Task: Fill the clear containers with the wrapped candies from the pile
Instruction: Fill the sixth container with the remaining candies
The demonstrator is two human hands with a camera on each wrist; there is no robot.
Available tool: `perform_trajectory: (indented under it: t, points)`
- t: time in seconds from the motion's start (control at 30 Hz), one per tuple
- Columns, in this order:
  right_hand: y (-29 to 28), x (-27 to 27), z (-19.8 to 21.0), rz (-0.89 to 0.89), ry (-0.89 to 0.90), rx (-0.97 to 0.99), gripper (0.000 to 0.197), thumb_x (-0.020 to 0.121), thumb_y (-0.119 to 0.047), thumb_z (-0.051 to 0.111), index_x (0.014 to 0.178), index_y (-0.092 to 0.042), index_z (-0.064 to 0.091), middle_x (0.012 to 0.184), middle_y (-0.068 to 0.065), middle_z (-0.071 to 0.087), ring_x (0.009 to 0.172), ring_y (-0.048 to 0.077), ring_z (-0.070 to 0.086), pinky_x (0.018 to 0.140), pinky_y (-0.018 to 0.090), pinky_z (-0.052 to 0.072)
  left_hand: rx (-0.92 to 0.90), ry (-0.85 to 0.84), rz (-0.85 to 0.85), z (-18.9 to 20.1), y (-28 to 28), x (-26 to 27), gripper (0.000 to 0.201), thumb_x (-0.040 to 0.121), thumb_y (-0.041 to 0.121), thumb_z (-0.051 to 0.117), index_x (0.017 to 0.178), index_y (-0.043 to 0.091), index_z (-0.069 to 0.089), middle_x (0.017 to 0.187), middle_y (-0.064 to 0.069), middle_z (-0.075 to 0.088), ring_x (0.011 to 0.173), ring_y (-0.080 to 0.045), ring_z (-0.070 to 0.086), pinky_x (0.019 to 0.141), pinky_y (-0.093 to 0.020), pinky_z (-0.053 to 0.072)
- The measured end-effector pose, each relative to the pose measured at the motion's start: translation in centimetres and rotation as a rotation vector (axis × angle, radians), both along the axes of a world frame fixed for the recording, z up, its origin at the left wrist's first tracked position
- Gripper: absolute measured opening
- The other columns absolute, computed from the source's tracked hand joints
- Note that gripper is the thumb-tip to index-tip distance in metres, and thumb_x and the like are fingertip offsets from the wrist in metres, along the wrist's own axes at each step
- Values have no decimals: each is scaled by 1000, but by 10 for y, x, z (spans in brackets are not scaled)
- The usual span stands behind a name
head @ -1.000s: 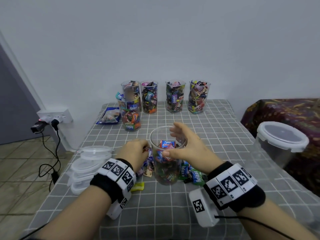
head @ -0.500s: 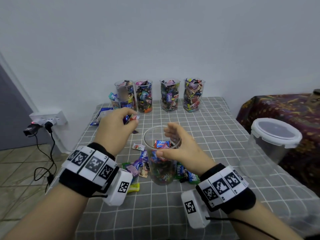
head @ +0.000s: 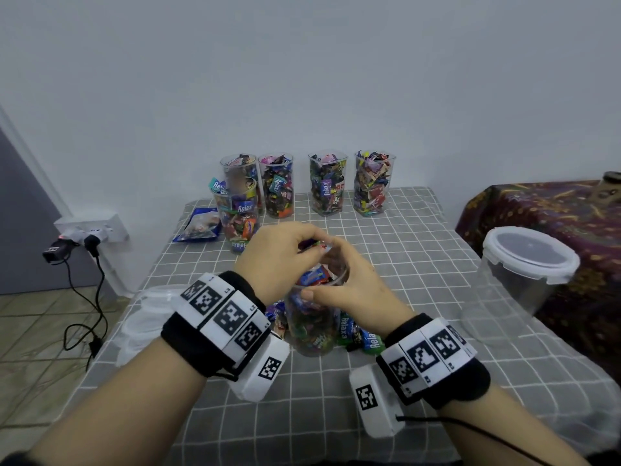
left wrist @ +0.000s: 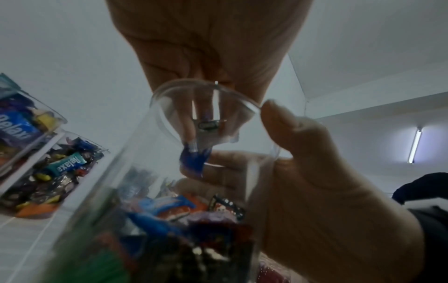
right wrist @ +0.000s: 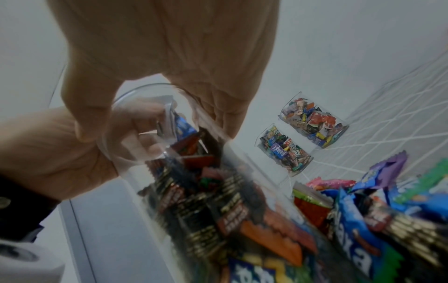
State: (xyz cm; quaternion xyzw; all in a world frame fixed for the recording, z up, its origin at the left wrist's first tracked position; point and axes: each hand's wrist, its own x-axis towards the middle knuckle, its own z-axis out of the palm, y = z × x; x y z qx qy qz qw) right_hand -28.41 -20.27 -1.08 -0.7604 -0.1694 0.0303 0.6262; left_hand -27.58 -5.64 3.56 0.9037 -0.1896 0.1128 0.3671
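Left hand [head: 279,260] over the mouth of the clear tumbler [head: 314,317], fingertips bunched in a pinch on a few wrapped candies [left wrist: 195,159]; in the left wrist view a blue wrapper hangs from the fingertips just inside the rim. Right hand [head: 349,284] steadies the tumbler, thumb on the near side and fingers curled round the far wall near the top. Tumbler upright on the grey checked tablecloth [head: 403,264], filled well past halfway. Remaining pile [head: 359,334] lies at its base, mostly to the right.

Risks, as I judge them:
- Mouth is narrow and crowded by both hands; a candy let go off-centre could catch the rim and drop outside.
- Tall, light container gripped high up (a downward nudge from the left hand could tip it).
- Contents near the brim soon; crinkled wrappers sit loosely and may spring out unless pressed down.

Five filled containers [head: 324,183] stand at the back edge, well apart.
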Motion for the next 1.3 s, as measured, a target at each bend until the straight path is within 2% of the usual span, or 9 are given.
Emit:
perform_trajectory:
  t: [0.2,0.43,0.6,0.7,0.77,0.87,0.93,1.13,1.3]
  points:
    - [0,2,-2,8,-18,9,65,63,-21,78,117,-37,45,124,-9,57,117,3,54,101,27,42,-25,-22,11,-3,0,-3,19,88,20,61,101,30,71,92,7,70,88,-5,63,85,-31,50]
    - [-1,1,-5,-27,8,-30,82,73,-15,80,140,-18,32,129,-6,49,117,0,47,88,7,39,-252,-234,152,-14,6,-13,16,87,13,59,92,27,66,93,17,60,92,-7,59,87,-33,49]
    - [-1,0,-4,-41,21,-72,88,74,-22,79,144,-20,26,131,-8,45,121,5,44,91,10,37,-201,-107,301,-26,29,-8,23,88,18,58,108,28,60,109,8,61,102,-10,56,90,-37,48]
    - [-6,0,-4,-18,46,-132,102,71,-29,81,149,-23,15,139,-8,40,127,9,41,105,28,37,-29,89,323,-33,43,-7,29,90,20,54,118,25,56,122,3,58,108,-12,52,95,-37,44]
    - [-12,0,-1,16,63,-221,103,70,-32,82,148,-27,15,137,-11,39,127,8,39,109,33,34,111,229,310,-37,49,-8,33,90,25,53,123,27,53,125,2,57,104,-13,53,92,-34,44]
    - [-26,3,7,125,61,-505,69,76,-28,77,134,-29,39,125,-12,47,122,9,43,103,29,36,293,444,239,-45,55,-9,45,88,32,55,131,29,46,115,-3,62,89,-17,60,75,-28,45]
    - [-36,8,7,179,75,-770,68,77,-33,75,136,-25,42,131,-6,45,124,13,41,103,31,35,435,540,188,-51,56,-9,60,85,36,60,140,30,36,127,-6,57,103,-21,58,80,-27,44]
    - [-53,13,3,221,119,-1264,95,77,-32,71,151,-22,11,154,-1,22,135,20,34,108,35,35,749,666,91,-66,59,-6,106,74,46,73,151,30,1,151,-8,29,128,-25,43,100,-32,40]
    - [-58,12,-6,274,197,-1438,105,77,-30,71,151,-26,-3,158,-5,12,132,22,39,102,38,43,841,712,97,-72,59,-3,115,73,40,76,149,33,-10,155,-9,18,131,-28,41,102,-37,42]
